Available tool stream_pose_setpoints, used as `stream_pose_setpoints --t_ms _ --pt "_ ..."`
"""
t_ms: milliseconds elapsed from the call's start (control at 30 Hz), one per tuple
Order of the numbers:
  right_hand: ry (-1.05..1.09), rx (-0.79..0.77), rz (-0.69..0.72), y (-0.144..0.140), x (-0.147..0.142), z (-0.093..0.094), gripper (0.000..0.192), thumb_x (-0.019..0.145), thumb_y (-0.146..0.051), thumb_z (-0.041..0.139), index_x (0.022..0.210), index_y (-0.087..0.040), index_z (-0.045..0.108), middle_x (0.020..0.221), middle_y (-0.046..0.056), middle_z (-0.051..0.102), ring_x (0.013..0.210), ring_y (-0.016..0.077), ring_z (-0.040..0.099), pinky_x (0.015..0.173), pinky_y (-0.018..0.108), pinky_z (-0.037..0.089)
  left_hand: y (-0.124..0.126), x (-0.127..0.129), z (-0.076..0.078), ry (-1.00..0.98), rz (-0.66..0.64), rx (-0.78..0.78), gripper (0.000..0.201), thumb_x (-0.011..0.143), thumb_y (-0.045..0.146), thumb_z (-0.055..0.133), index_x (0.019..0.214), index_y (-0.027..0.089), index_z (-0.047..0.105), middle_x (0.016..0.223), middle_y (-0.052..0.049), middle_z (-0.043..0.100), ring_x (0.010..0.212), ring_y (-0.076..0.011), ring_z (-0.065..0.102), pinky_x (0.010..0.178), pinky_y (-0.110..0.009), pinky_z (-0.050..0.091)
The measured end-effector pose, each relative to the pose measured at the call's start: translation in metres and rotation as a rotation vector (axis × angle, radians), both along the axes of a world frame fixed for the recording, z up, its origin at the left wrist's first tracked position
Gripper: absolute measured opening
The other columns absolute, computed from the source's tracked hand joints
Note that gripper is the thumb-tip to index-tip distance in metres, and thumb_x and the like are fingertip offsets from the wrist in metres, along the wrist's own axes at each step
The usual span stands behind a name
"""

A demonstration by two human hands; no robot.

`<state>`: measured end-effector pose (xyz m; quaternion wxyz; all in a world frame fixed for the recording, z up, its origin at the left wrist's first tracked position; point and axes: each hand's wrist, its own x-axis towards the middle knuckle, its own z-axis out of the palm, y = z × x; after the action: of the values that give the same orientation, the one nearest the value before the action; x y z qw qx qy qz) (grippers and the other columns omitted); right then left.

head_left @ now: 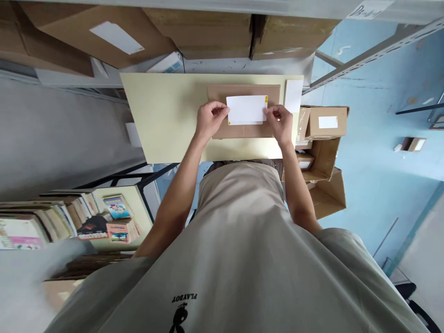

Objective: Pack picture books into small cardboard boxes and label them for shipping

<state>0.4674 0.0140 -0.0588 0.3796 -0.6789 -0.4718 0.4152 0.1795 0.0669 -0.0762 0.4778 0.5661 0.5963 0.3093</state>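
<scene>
A white label [247, 110] with small yellow marks at two corners is over a flat cardboard box [243, 133] on the pale yellow tabletop [163, 111]. My left hand [210, 118] pinches the label's left edge between thumb and fingers. At its right edge, my right hand [280, 121] pinches it too. The label looks level and lined up along the box; whether it touches the cardboard I cannot tell. A stack of white labels [293, 96] lies at the tabletop's right end, just beyond my right hand.
Large cardboard boxes [215, 34] stand on a shelf behind the table. Open cartons [324, 159] are piled on the right, over a blue floor [374, 175]. To the left, books [65, 215] fill a lower surface. A metal shelf post [367, 51] slants at upper right.
</scene>
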Motion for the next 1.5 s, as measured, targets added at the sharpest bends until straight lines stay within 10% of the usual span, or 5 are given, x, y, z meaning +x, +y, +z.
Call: stream_pose_setpoints --t_ms 567,1500 --pt "-0.087 -0.047 -0.007 -0.007 -0.004 -0.018 0.065 0.097 -0.093 0.081 0.099 -0.028 0.077 0.104 0.01 0.079 0.108 0.0299 0.076 0.106 0.051 0.068 -0.007 0.002 -0.021 0.108 -0.005 0.037 0.013 0.094 0.025 0.086 0.084 0.028 0.078 0.084 -0.004 0.073 0.092 -0.027 0.07 0.103 -0.046 0.058" --pt "-0.32 0.061 0.111 -0.011 0.004 -0.049 0.068 0.117 -0.087 0.053 0.114 -0.024 0.079 0.109 0.012 0.078 0.112 0.0326 0.076 0.11 0.059 0.068 -0.009 0.008 -0.012 0.298 -0.07 0.043 0.02 0.105 0.025 0.079 0.088 0.027 0.069 0.09 -0.004 0.069 0.103 -0.0281 0.07 0.117 -0.051 0.059"
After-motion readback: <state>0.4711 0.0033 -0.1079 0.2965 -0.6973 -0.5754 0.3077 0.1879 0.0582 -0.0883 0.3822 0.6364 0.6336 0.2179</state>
